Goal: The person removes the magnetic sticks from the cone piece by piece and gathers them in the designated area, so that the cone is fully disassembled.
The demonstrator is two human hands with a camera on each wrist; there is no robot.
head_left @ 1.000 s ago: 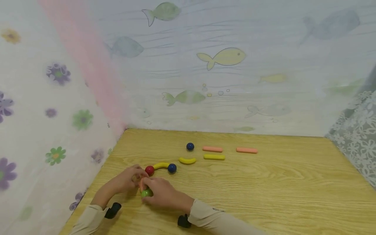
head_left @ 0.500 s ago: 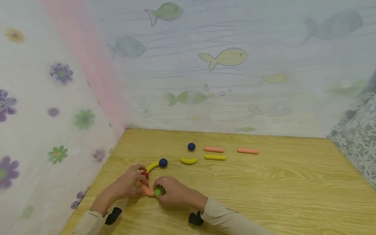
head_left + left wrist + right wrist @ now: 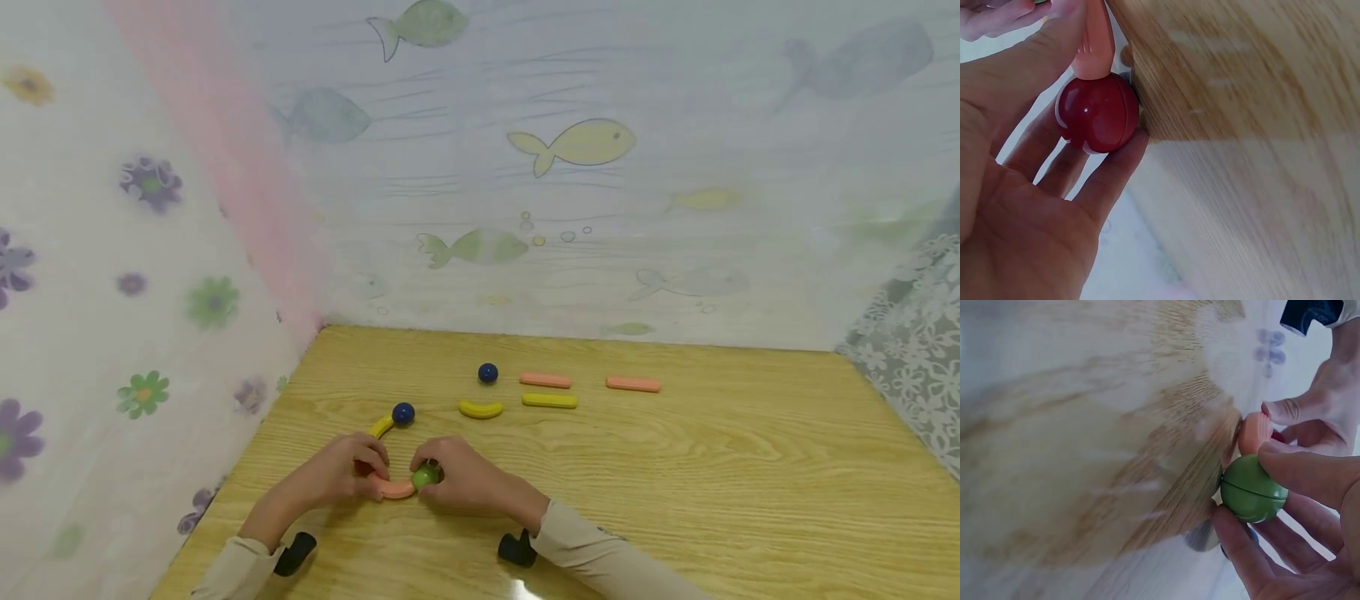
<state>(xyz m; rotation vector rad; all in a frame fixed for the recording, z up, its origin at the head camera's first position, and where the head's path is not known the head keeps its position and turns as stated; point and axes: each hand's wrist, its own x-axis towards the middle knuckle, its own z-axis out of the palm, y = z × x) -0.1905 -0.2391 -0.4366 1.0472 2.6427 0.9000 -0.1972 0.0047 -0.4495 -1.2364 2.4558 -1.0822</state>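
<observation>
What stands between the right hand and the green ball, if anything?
Nothing visible: the right hand holds the green ball between thumb and fingers. The curved orange piece meets the ball on the side toward the left hand, out of the way.

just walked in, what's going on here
Someone's left hand holds a red ball, and their right hand pinches a green ball. A curved orange stick runs between those two balls. Just beyond the left hand, a curved yellow stick has a blue ball at its far end. Untouched on the table are a second blue ball, another curved yellow stick, a straight yellow stick and two straight orange sticks.
</observation>
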